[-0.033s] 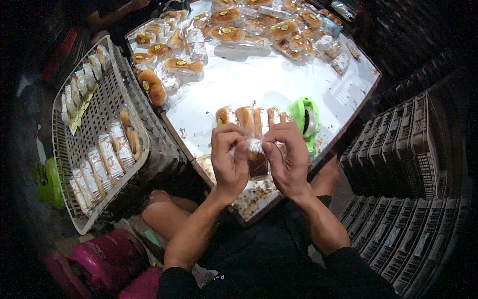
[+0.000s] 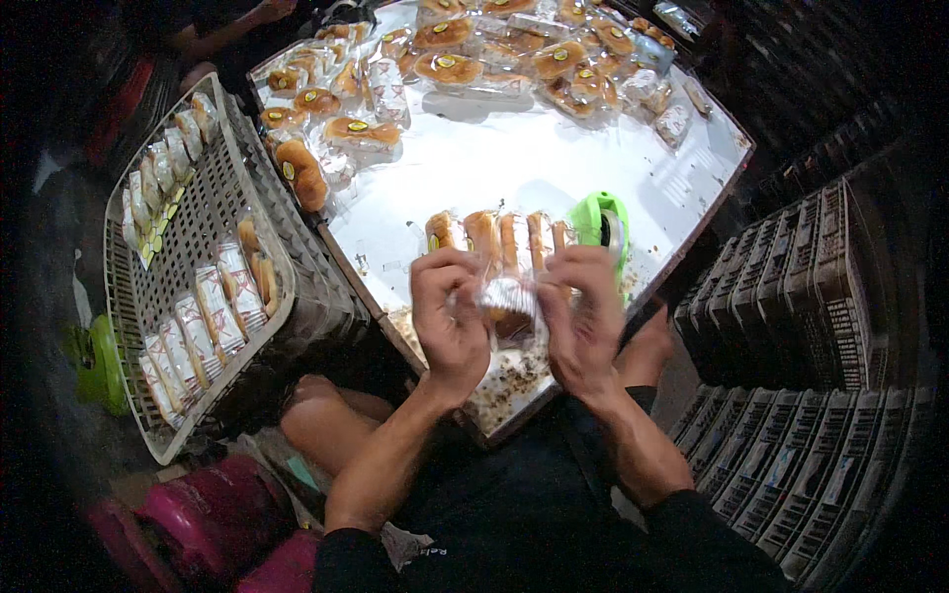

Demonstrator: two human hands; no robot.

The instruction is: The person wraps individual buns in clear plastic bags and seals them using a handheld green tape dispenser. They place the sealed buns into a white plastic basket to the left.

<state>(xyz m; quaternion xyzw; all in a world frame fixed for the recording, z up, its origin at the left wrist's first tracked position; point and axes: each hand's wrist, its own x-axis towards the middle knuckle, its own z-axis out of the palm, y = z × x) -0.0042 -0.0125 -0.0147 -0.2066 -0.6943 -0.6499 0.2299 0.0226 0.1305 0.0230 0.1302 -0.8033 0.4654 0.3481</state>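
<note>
Between my two hands is a bread roll [image 2: 512, 326] in clear plastic, with a white striped wrapper part [image 2: 509, 295] at its top. My left hand [image 2: 450, 311] has its fingers curled, pinching the wrapper from the left side. On the other side my right hand [image 2: 583, 316], blurred by motion, grips it with bent fingers. Just beyond my hands, several wrapped bread rolls [image 2: 481, 232] lie side by side on the white tabletop [image 2: 474, 158]. A bright green tape dispenser [image 2: 595, 212] stands right of them, close to my right fingers.
Many bagged buns [image 2: 450, 67] are heaped along the table's far side. To the left, a plastic crate [image 2: 282, 296] holds wrapped rolls in rows. Stacked dark crates [image 2: 771, 287] stand at the right. Another person's arm [image 2: 232, 35] shows at the upper left.
My hands have spread slightly apart, with the right one shifting right. More of the white striped wrapper now shows between them.
</note>
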